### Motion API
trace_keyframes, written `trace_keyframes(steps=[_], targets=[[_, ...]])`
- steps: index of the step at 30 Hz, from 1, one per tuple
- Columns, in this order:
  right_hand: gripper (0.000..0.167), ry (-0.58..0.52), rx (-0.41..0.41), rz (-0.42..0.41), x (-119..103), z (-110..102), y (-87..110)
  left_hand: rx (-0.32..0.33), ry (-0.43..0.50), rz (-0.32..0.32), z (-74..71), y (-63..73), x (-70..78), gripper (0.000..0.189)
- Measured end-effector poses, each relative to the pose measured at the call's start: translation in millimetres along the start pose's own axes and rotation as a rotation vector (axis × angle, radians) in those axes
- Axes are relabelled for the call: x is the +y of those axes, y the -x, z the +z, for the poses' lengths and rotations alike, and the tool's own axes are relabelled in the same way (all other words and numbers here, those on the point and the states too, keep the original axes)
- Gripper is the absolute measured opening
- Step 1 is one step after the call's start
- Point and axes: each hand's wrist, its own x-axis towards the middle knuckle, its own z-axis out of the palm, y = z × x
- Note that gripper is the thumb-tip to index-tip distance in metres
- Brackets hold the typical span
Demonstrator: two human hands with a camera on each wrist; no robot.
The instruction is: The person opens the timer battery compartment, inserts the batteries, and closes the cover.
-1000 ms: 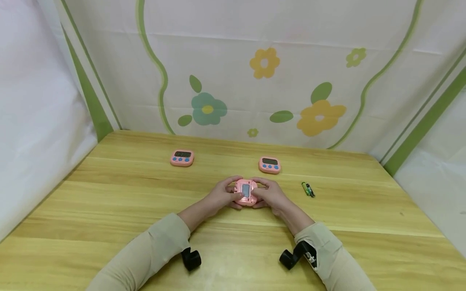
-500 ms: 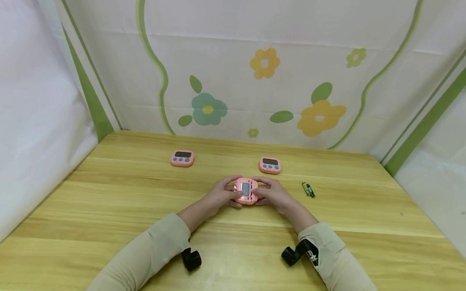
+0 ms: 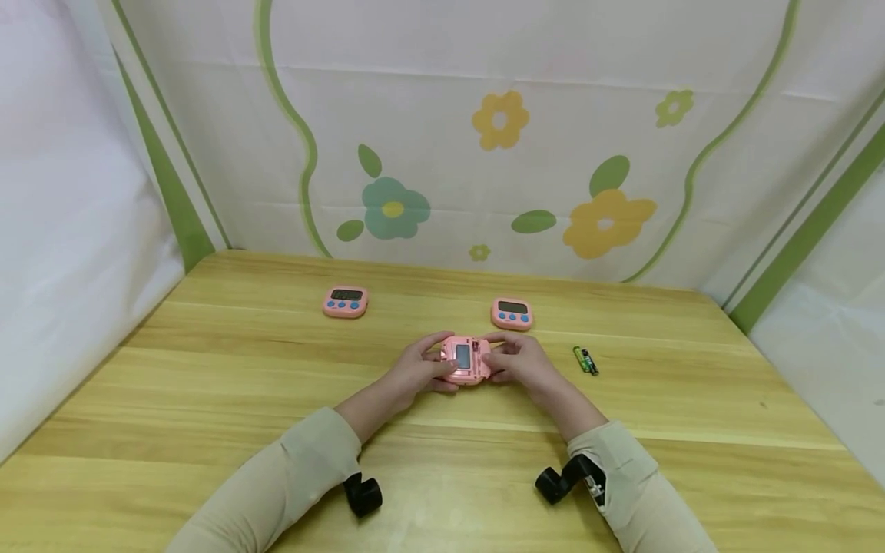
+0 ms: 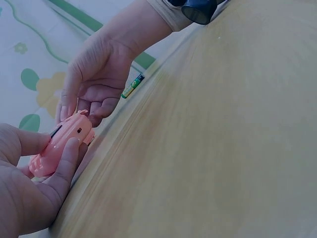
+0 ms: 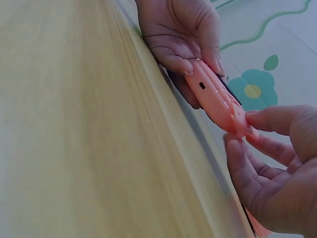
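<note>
Face down above the middle of the table, a pink digital timer (image 3: 459,358) shows its back with a grey rectangle. My left hand (image 3: 415,370) grips its left side, thumb on the back and fingers beneath. At the timer's right end, my right hand (image 3: 524,367) pinches a pink battery cover (image 5: 239,123) between thumb and fingers. The cover stands slightly tilted and apart from the body, with a dark slot showing along the gap. In the left wrist view, the timer's side (image 4: 67,141) has a small dark opening. The slot's inside is too small to make out.
Two more pink timers with blue buttons lie face up farther back, a left timer (image 3: 346,302) and a right timer (image 3: 512,313). Two small batteries (image 3: 585,360) lie side by side to the right of my hands. A patterned white cloth (image 3: 442,153) hangs behind the table (image 3: 207,430).
The timer has shifted slightly left and up in my hands. At its right end the battery cover has come away from the body, and a dark gap has opened.
</note>
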Motion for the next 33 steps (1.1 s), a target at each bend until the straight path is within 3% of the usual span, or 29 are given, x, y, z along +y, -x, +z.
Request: trace_keyframes(steps=[5, 15, 20, 26, 33], targets=[[0.028, -0.007, 0.017, 0.014, -1.2, -3.6, -1.1, 0.001, -0.005, 0.002, 0.7, 0.0, 0.1, 0.056], [0.033, -0.116, -0.036, 0.017, -2.4, -13.3, -1.3, -0.011, 0.007, 0.011, 0.6, -1.0, -0.4, 0.057], [0.033, -0.211, 0.013, -0.012, -2.4, -22.0, -2.2, -0.011, 0.016, 0.008, 1.0, -0.9, 0.0, 0.058], [0.034, -0.321, 0.130, -0.001, -0.9, -33.2, -5.5, -0.013, 0.007, 0.006, 1.5, -0.8, 0.8, 0.057], [0.034, -0.298, 0.186, 0.060, 6.4, -42.3, -9.9, -0.020, -0.016, 0.000, 1.5, -1.7, 0.2, 0.056]])
